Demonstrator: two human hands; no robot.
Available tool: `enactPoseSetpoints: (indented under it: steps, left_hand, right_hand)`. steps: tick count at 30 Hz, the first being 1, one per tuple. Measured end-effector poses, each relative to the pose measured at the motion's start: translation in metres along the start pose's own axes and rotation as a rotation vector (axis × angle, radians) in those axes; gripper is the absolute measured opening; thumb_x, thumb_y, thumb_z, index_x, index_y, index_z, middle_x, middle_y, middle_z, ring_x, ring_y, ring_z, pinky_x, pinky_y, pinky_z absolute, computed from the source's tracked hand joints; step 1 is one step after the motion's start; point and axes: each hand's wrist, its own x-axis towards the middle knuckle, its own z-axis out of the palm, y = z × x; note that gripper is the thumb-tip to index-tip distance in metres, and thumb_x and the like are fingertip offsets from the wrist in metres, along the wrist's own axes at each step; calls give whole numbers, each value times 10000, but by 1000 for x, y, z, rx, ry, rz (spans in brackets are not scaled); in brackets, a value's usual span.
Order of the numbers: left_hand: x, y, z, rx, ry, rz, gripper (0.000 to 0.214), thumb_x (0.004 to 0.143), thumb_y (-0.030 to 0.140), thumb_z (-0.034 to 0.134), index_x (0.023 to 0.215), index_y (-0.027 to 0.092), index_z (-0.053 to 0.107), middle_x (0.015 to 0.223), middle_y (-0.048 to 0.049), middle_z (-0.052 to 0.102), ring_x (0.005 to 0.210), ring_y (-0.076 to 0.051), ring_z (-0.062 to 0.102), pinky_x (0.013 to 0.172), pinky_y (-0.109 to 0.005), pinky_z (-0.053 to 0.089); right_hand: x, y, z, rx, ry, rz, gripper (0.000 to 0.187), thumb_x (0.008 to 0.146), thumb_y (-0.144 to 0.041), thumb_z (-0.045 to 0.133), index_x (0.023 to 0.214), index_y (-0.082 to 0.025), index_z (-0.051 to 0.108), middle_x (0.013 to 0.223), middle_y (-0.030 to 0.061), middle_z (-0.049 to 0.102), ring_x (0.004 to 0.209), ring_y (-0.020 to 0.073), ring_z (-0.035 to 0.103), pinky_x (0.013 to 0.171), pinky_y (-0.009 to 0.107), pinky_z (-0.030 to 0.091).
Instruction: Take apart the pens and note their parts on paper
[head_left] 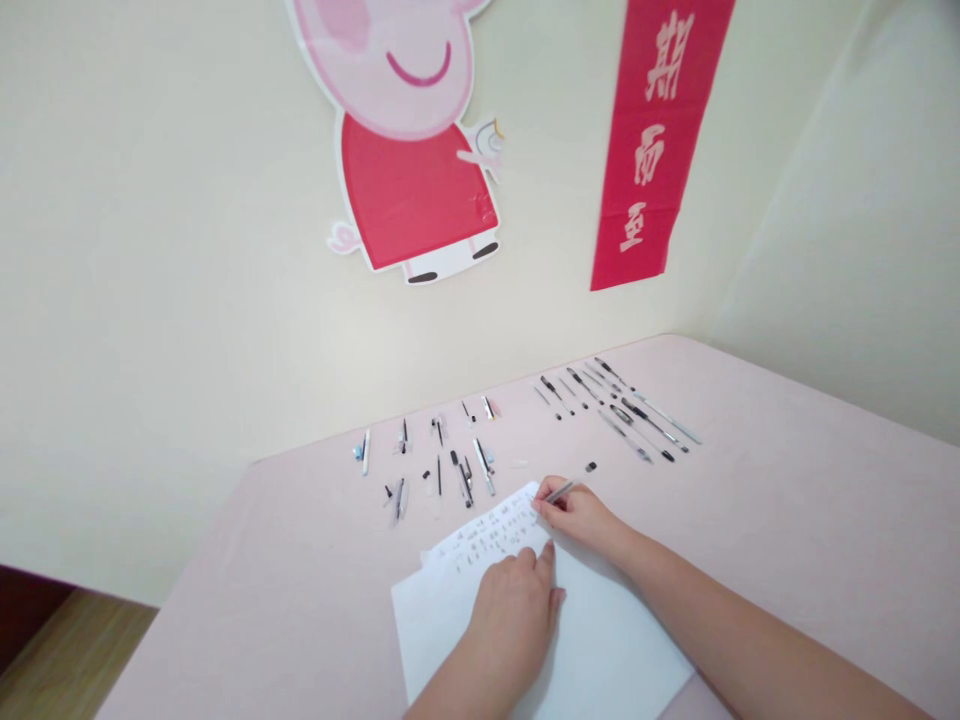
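On table (750, 520), paper (600, 640) was pinned at near edge by left hand (517, 610), fingers flat together. Right hand (581, 518) fingers were pinched on pen (561, 491), tip at sheet's top. Sheet best held pinned, strokes light; pen parts (637, 415) lay beyond, apart

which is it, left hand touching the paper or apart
Touching: the head view shows the left hand lying flat on the paper, with no gap.
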Motion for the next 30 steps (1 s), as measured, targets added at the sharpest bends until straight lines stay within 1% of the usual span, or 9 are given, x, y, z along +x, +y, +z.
enactPoseSetpoints:
  steps: [3,5,10,14,18,20,25,30]
  left_hand:
    - [2,-1,0,52,7,-19,490,787,326,463,1248,173,523,874,-157,596,789,-318,547,740,-419,379]
    - [3,-1,-1,83,-3,-21,507,802,340,437,1272,161,497,875,-168,599,785,-330,551,722,-423,381]
    - [2,-1,-2,44,10,-14,491,806,345,432,1252,161,519,870,-167,599,789,-331,557,733,-425,374]
    - [4,-1,-3,-11,16,-36,476,793,341,451,1225,163,545,848,-158,597,786,-325,558,752,-427,369]
    - [5,0,-4,-5,14,-43,482,793,338,452,1232,160,538,856,-160,601,789,-320,560,755,-423,374]
    - [5,2,-5,46,-8,-37,491,809,343,429,1258,160,510,877,-160,605,802,-313,563,754,-416,384]
    - [4,8,-9,321,-126,-40,508,868,321,326,1348,161,370,970,-134,608,855,-272,566,760,-382,419]
    - [4,11,-11,410,-145,-15,505,888,324,296,1358,147,345,977,-125,612,857,-260,575,750,-369,441]
  right_hand:
    - [-2,2,-3,-61,-33,-50,64,717,-218,529,711,-174,575,590,-29,540,538,98,460,508,206,353]
    - [-4,2,-4,-88,-49,-79,86,717,-187,506,723,-173,590,633,-19,560,569,104,472,533,210,365]
    - [-10,-5,-4,-167,-31,-90,85,690,-140,477,711,-179,550,557,-46,472,498,89,410,478,196,322]
    - [-13,-8,-4,-232,23,-136,59,680,-138,482,678,-185,518,537,-48,459,488,92,407,482,203,320]
    - [-13,-8,-4,-273,33,-154,70,681,-134,475,647,-184,508,497,-52,431,474,95,400,485,209,311]
    - [-12,-9,-4,-289,25,-160,71,688,-136,474,643,-183,503,498,-54,420,481,93,395,485,204,306]
    - [-12,-10,-5,-301,-1,-147,74,702,-130,462,662,-178,501,514,-56,422,491,88,398,493,195,308]
    - [-13,-11,-6,-299,-4,-133,76,685,-119,467,691,-183,506,539,-56,448,502,89,410,504,195,317]
